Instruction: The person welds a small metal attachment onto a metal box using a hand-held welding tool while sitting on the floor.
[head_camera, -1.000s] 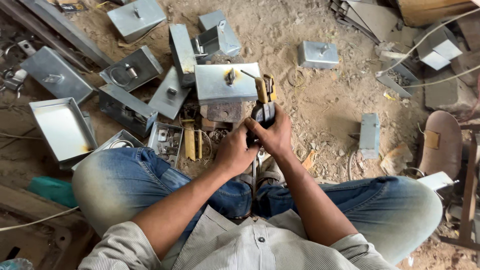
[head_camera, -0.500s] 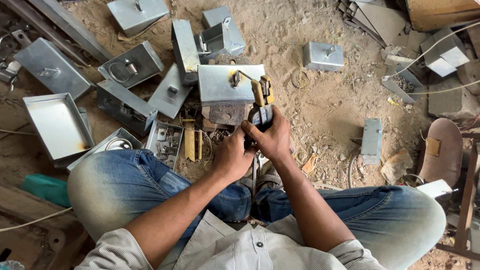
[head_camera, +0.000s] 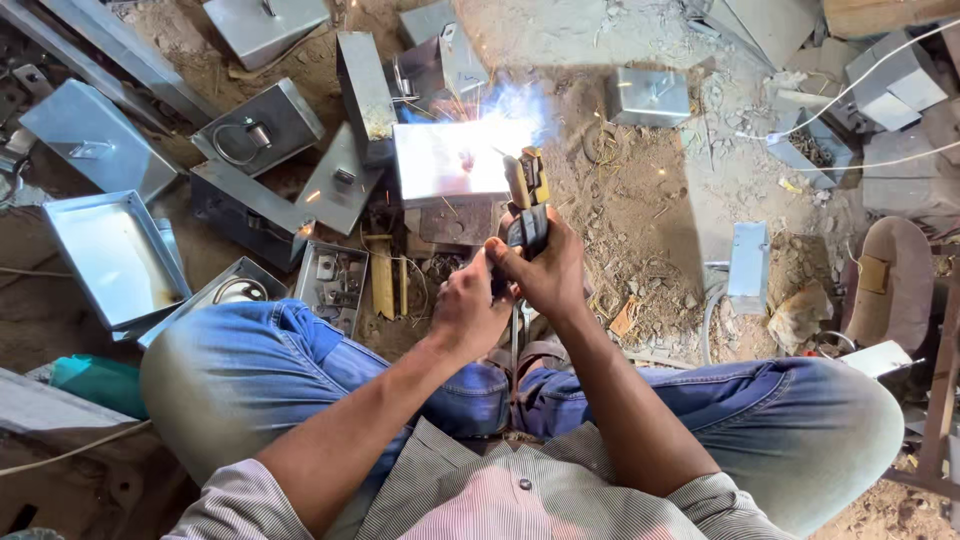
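Note:
I sit cross-legged on a dirt floor. My right hand (head_camera: 548, 270) grips the dark handle of a welding electrode holder (head_camera: 526, 200) with yellow jaws, pointed away from me. My left hand (head_camera: 468, 305) closes around the same handle from the left. The holder's tip meets the top right edge of a grey metal box (head_camera: 450, 160) lying flat in front of me. A bright blue-white arc (head_camera: 515, 105) and sparks flare there, lighting the box's face.
Several grey sheet-metal boxes and lids lie scattered around: an open tray (head_camera: 110, 255) at left, a latched box (head_camera: 255, 125), a small box (head_camera: 652, 95) at back right, another (head_camera: 748, 265) at right. White cables (head_camera: 850, 90) run at upper right. My jeans-clad knees flank the hands.
A welding arc has struck at the box's top edge with sparks and glare. Both hands stay on the holder, which sits slightly farther forward.

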